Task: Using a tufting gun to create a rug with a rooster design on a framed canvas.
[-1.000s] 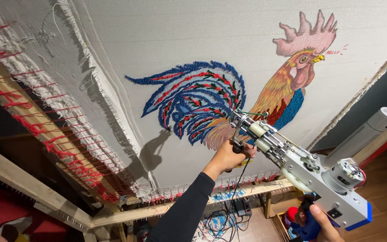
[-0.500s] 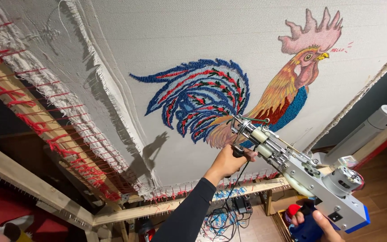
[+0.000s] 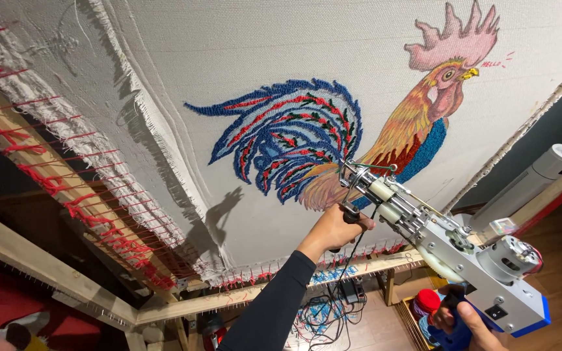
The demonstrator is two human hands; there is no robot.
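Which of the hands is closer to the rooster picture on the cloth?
The left hand, gripping the front handle just below the rooster. The right hand holds the rear grip of the tufting gun, farther back.

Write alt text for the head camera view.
A person presses a tufting gun against stretched white cloth, at the belly of a tufted rooster. The left hand grips the front handle; the right hand holds the blue rear grip. A wooden frame holds the cloth.

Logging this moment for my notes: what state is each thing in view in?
Blue-and-silver tufting gun: held up, tip at the cloth.
Left hand: gripping the gun's front handle.
Right hand: gripping the blue rear handle.
White backing cloth: stretched on wooden frame.
Tufted rooster: mostly filled in.
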